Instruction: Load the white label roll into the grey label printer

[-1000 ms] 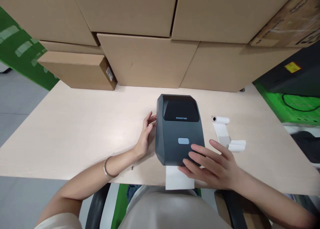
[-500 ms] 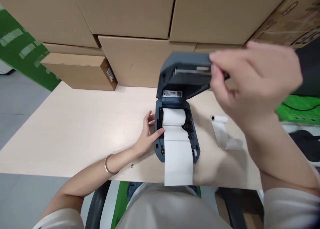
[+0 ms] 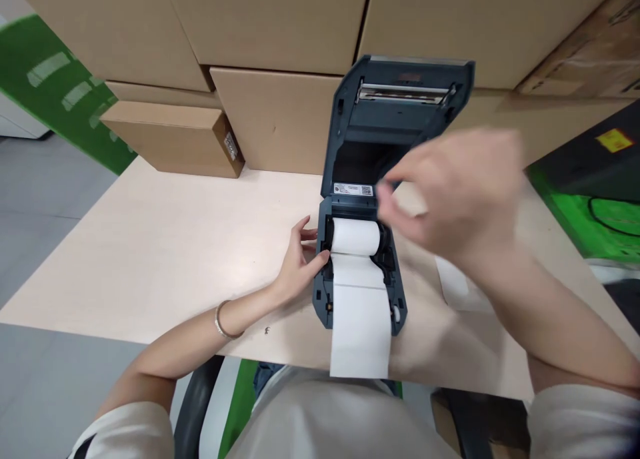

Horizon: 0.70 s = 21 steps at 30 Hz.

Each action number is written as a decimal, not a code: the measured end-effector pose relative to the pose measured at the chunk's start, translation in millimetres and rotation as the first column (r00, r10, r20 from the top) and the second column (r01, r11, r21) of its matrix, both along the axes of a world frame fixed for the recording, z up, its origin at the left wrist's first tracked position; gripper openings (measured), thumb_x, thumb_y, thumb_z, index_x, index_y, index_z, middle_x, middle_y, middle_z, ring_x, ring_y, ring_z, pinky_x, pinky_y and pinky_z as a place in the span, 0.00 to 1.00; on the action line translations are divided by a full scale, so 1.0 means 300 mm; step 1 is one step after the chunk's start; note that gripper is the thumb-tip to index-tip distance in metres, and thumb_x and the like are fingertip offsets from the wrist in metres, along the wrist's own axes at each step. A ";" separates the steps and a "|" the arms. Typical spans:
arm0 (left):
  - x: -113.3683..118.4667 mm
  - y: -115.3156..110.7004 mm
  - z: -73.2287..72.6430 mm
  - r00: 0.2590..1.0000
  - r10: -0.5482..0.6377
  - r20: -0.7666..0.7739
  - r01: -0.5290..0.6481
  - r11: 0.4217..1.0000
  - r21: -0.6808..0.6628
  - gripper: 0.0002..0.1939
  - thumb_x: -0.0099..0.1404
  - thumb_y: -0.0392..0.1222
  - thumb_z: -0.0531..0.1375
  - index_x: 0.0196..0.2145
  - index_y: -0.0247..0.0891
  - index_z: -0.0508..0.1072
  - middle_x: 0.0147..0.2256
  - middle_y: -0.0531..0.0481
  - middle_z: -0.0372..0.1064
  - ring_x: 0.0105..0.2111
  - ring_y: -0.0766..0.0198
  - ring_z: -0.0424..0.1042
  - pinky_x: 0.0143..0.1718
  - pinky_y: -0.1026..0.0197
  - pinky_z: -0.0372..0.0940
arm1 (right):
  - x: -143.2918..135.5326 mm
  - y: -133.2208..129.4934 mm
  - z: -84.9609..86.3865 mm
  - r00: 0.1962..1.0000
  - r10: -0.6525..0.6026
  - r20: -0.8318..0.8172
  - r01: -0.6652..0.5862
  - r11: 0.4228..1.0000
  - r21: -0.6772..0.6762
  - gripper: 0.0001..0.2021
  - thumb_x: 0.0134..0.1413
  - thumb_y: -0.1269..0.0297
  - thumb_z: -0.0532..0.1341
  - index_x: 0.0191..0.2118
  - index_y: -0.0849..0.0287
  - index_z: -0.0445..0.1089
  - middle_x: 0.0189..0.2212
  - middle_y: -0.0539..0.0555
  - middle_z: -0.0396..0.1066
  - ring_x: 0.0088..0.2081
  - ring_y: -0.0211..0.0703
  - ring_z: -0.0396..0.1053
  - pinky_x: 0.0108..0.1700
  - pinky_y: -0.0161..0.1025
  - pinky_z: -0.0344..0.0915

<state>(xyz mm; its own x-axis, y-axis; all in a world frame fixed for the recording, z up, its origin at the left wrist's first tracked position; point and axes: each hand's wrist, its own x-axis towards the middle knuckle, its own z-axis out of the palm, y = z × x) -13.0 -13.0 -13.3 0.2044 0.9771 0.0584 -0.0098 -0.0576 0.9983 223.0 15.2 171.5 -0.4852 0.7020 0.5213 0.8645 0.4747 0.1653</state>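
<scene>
A dark blue-grey label printer (image 3: pixel 321 292) stands on the table, its lid (image 3: pixel 400 122) raised and tilted back. Inside lies a white label roll (image 3: pixel 356 237). Its label strip (image 3: pixel 361 332) runs forward over the printer's front and past the table edge. My left hand (image 3: pixel 303 262) grips the printer's left side, thumb over the rim by the roll and fingers along the outside. My right hand (image 3: pixel 450 192), blurred by motion, hovers above the printer's right side, thumb and forefinger bent and slightly apart. Nothing shows in it, and it is clear of the lid's top edge.
Large cardboard boxes (image 3: pixel 280 122) form a wall behind the table (image 3: pixel 200 245). A flat carton (image 3: pixel 165 139) stands at the back left. To the right, a loose paper strip (image 3: pixel 457 289) lies partly behind my right forearm. Chair armrests are below the table edge.
My right hand has let go of the lid and moved down and left toward the roll. The lid now stands further open. My left hand keeps its place on the printer.
</scene>
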 end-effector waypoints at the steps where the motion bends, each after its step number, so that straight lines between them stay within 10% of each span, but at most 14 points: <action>1: 0.000 0.000 0.000 1.000 0.003 -0.013 -0.002 0.999 0.033 0.39 0.70 0.56 0.68 0.71 0.50 0.55 0.61 0.40 0.68 0.62 0.45 0.70 0.57 0.43 0.69 | -0.011 -0.014 -0.048 0.997 0.060 0.050 -0.054 0.991 -0.125 0.18 0.73 0.54 0.56 0.45 0.60 0.79 0.43 0.63 0.80 0.47 0.61 0.77 0.50 0.57 0.68; 5: -0.001 -0.001 0.004 0.996 0.021 -0.084 -0.008 0.989 0.149 0.33 0.73 0.55 0.64 0.69 0.45 0.58 0.61 0.36 0.70 0.63 0.42 0.71 0.59 0.41 0.69 | -0.045 -0.005 -0.228 0.975 0.120 0.188 -0.016 0.877 -0.481 0.20 0.60 0.54 0.68 0.50 0.66 0.77 0.44 0.66 0.80 0.45 0.61 0.77 0.49 0.51 0.66; 10: -0.005 0.003 0.000 0.992 0.027 -0.120 -0.006 0.985 0.171 0.34 0.73 0.54 0.64 0.69 0.43 0.57 0.61 0.34 0.70 0.64 0.40 0.71 0.60 0.38 0.68 | -0.060 0.035 -0.313 0.981 0.088 0.175 0.016 0.853 -0.521 0.24 0.53 0.61 0.70 0.54 0.68 0.75 0.45 0.64 0.81 0.47 0.62 0.78 0.57 0.53 0.66; 15: -0.009 0.007 -0.007 0.991 0.027 -0.129 -0.004 0.985 0.175 0.34 0.73 0.54 0.64 0.69 0.43 0.56 0.61 0.34 0.70 0.64 0.40 0.70 0.61 0.38 0.68 | -0.048 -0.015 -0.291 0.998 0.026 0.059 0.001 0.909 -0.417 0.27 0.52 0.64 0.68 0.58 0.67 0.72 0.52 0.66 0.80 0.54 0.62 0.78 0.69 0.58 0.61; 21: -0.012 0.013 -0.019 0.989 0.020 -0.146 0.011 0.978 0.210 0.33 0.75 0.58 0.63 0.68 0.43 0.58 0.61 0.35 0.69 0.62 0.42 0.71 0.60 0.39 0.68 | 0.110 -0.126 -0.119 0.981 -0.100 -0.166 0.061 0.972 -0.228 0.28 0.53 0.52 0.69 0.58 0.59 0.74 0.49 0.63 0.81 0.53 0.66 0.78 0.64 0.63 0.68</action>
